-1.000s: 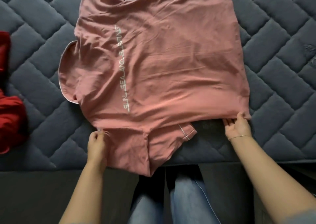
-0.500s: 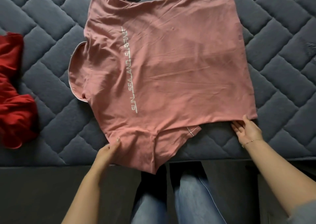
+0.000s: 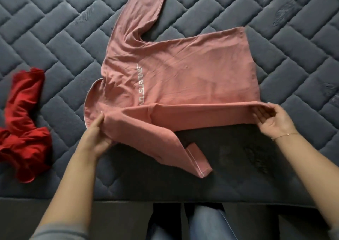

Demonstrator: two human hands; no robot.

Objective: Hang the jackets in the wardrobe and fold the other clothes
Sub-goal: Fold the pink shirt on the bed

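From the head camera, a pink shirt (image 3: pixel 183 78) lies spread on a dark quilted mattress (image 3: pixel 55 38), stretched between and beyond the two hands. Its near edge is turned over into a long fold that runs from one hand to the other. The left hand (image 3: pixel 97 135) grips the fold at the shoulder end, its thumb on top of the cloth and its fingers tucked under it. The right hand (image 3: pixel 273 118) holds the other end of the fold at the hem, its fingers curled up around the raised edge with the palm facing up. A thin bracelet (image 3: pixel 284 135) sits on the right wrist.

One sleeve (image 3: pixel 183 153) hangs back from the fold toward the person, lying between the two forearms. The other sleeve (image 3: pixel 143 10) reaches away from the hands, toward the far side of the mattress. A line of pale lettering (image 3: pixel 141 85) runs across the chest, just beyond the fold and nearer the left hand.

A crumpled red garment (image 3: pixel 23 126) lies on the mattress outside the left hand, well apart from the shirt. Blue jeans (image 3: pixel 205 223) show below, between the forearms, at the mattress edge.
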